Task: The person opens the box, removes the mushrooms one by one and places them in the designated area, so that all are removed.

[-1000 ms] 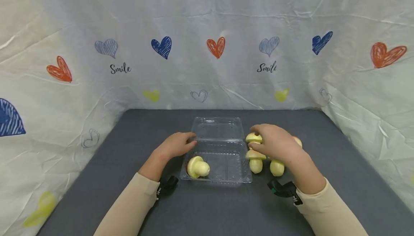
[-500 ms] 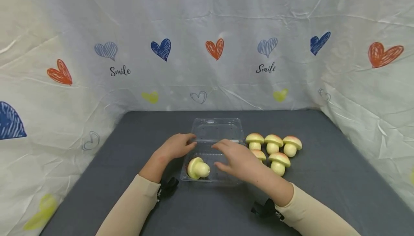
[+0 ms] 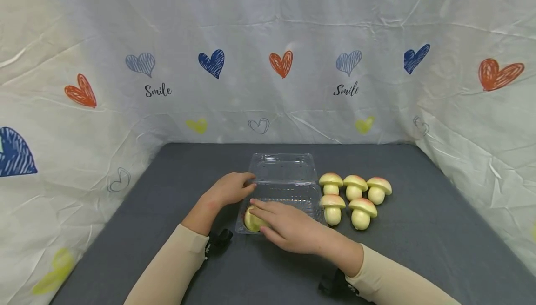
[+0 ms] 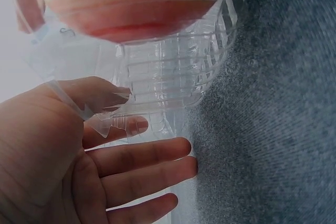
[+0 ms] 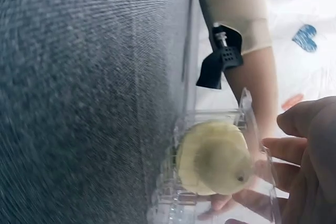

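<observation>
A clear plastic clamshell box (image 3: 303, 200) lies with its lid folded back. In its near left corner lies one fake-looking mushroom (image 3: 251, 222), pale yellow with a red-tinged cap. The left hand (image 3: 228, 188) holds the box's left edge, thumb and index finger at the rim, as the left wrist view shows; its other fingers extend along the outside. Over the mushroom hovers the right hand (image 3: 293, 228), fingers relaxed and partly covering it. In the right wrist view the mushroom's stem end (image 5: 223, 166) faces the camera, a little apart from those fingers.
Several more mushrooms (image 3: 362, 214) stand in two rows at the right of the box, on a dark grey tabletop (image 3: 188, 161). A white sheet (image 3: 268, 30) printed with hearts encloses the back and sides.
The right hand has moved left from the mushrooms at the right, across the box, to above the mushroom in the corner. The left hand stays at the box's left edge.
</observation>
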`<state>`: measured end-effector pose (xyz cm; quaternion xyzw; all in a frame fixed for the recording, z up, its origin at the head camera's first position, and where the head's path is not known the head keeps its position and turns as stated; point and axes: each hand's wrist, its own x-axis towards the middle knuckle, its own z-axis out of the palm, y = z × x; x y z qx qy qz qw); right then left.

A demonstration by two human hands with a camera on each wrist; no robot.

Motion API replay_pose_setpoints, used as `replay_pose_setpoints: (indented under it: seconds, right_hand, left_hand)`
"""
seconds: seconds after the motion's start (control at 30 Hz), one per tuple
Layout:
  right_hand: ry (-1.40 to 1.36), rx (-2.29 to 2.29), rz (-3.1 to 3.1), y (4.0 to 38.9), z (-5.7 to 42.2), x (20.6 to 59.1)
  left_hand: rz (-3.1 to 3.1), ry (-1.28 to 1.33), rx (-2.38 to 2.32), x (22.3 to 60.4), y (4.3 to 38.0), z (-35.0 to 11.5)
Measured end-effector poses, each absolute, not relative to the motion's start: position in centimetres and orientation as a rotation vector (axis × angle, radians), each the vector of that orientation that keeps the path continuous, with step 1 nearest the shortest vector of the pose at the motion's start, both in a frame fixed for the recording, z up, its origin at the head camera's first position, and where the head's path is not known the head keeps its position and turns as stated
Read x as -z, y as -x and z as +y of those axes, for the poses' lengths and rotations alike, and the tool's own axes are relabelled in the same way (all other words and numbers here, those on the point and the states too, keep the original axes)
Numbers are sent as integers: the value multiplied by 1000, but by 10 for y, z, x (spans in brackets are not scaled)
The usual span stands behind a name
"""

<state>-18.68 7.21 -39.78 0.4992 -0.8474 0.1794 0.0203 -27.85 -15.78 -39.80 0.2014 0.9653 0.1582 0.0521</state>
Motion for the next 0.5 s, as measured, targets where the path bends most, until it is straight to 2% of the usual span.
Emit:
replay_pose_setpoints:
  seconds: [0.5]
  right_hand:
    - [-1432,-470,-2538,189,75,398]
  left_hand:
    - [2947,-631,-501,400,279,-159]
